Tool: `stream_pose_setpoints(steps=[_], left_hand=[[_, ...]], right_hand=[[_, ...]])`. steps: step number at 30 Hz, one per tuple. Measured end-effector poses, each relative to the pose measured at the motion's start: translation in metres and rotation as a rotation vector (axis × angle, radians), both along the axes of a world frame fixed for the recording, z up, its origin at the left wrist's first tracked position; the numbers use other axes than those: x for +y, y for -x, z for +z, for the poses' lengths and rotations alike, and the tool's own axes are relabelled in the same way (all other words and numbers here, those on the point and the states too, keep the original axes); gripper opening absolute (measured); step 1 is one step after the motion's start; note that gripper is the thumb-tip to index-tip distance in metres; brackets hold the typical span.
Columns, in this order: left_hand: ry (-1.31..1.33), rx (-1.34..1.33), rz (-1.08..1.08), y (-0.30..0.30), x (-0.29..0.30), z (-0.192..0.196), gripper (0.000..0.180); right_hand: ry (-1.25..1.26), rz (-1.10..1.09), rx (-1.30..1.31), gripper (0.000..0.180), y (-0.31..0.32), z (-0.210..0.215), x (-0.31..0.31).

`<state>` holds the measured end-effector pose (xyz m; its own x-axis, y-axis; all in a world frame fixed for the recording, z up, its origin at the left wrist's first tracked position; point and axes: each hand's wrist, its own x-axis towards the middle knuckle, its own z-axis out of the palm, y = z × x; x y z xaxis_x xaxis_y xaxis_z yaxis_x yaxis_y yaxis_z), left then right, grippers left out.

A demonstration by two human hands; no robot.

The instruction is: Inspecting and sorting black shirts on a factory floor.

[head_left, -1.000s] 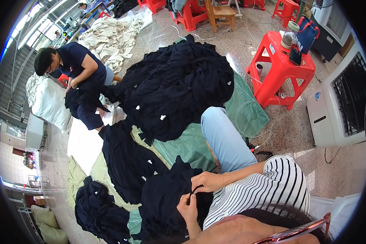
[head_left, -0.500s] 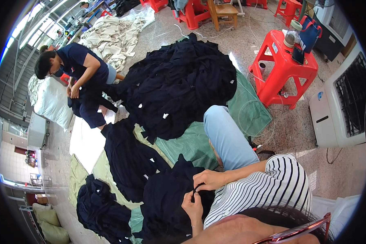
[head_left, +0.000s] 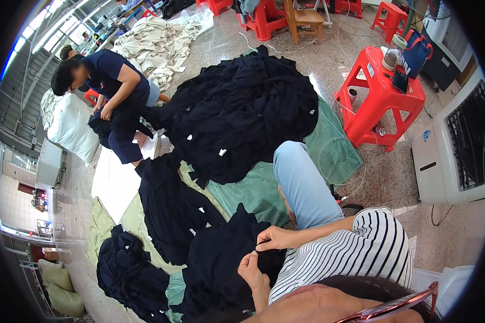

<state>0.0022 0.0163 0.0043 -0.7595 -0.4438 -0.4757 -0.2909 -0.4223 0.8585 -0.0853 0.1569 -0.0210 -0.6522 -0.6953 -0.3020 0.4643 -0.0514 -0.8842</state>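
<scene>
Dark navy cloth lies heaped before me and reaches up to my fingers. My left hand is closed, thumb and fingertips pinching an edge of that dark cloth. Just above it, my right hand is closed too, its fingertips at the same edge and nearly meeting the left ones. Only a sliver of fabric shows between them. To the left lie another long dark cloth pile and a smaller dark heap. A few small white tags dot the fabric.
Ahead is a large dark garment pile on a green sheet. A co-worker bends over dark cloth at the left. On the right stand a red stool, carrying a jar and phone, and a white air cooler.
My fingertips have drawn closer together, and the dark strip that stood out between them now shows less. The co-worker's hands have shifted on their cloth. The whole view has tilted slightly.
</scene>
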Motion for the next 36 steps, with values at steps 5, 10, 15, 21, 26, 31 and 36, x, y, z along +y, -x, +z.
stream_pose_setpoints(steps=[5,10,15,21,26,31,36], left_hand=[[-0.443,-0.185,-0.151,-0.003,-0.018,-0.003,0.03],[-0.189,-0.04,-0.482,0.012,-0.04,-0.012,0.017],[-0.035,0.109,-0.216,0.043,-0.016,0.031,0.016],[0.113,0.238,-0.097,0.041,-0.015,0.01,0.018],[0.112,0.161,-0.008,0.039,-0.016,0.013,0.016],[0.071,0.157,0.013,0.041,-0.011,0.029,0.015],[0.058,0.191,0.046,0.042,-0.021,0.018,0.013]], right_hand=[[-0.109,0.121,0.62,0.018,0.001,0.015,0.001],[-0.001,0.108,1.045,0.013,-0.01,0.034,-0.008],[-0.092,0.086,1.034,0.015,-0.009,0.026,-0.01],[-0.101,0.065,1.001,0.019,0.0,0.021,0.0],[-0.012,0.005,0.778,0.016,0.008,0.021,0.008],[-0.028,-0.016,0.702,0.013,0.022,0.021,0.015],[0.094,-0.097,0.571,0.011,0.019,0.022,0.011]])
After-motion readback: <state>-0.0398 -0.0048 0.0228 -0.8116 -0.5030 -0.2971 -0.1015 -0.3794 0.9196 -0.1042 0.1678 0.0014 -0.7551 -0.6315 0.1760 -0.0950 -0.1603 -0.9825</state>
